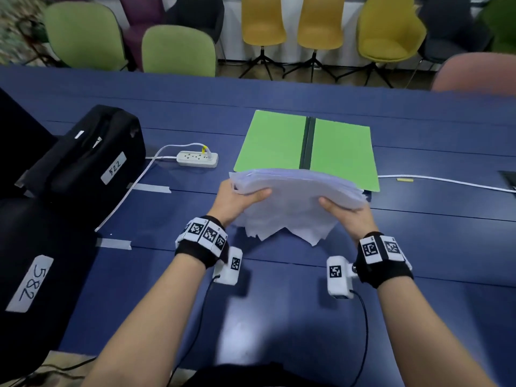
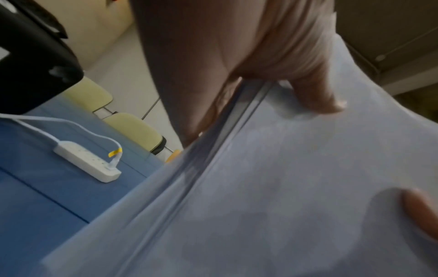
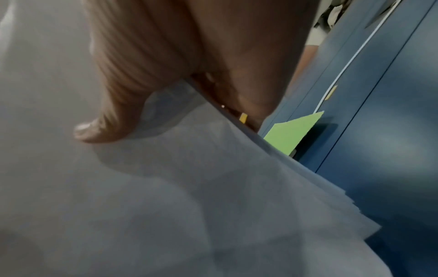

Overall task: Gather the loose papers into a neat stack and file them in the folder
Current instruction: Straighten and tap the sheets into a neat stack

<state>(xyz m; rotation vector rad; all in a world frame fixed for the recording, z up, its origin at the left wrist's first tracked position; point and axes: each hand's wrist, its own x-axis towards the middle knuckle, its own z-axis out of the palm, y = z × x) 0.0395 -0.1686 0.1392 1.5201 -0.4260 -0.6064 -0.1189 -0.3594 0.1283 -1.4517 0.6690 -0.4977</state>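
A thick bundle of white papers (image 1: 296,202) hangs above the blue table (image 1: 418,247), its lower corners uneven and fanned. My left hand (image 1: 240,198) grips its left edge, thumb on top. My right hand (image 1: 346,212) grips the right edge the same way. The left wrist view shows the thumb pressed on the papers (image 2: 284,187); the right wrist view shows the thumb on the papers (image 3: 142,206) too. A green folder (image 1: 307,146) lies open and flat just beyond the bundle, dark spine in the middle; its corner (image 3: 291,131) shows in the right wrist view.
A white power strip (image 1: 197,159) with its cable lies left of the folder. Two black bags (image 1: 89,155) with number tags stand at the left. Another white cable (image 1: 446,181) runs along the right. Chairs (image 1: 178,51) line the table's far side.
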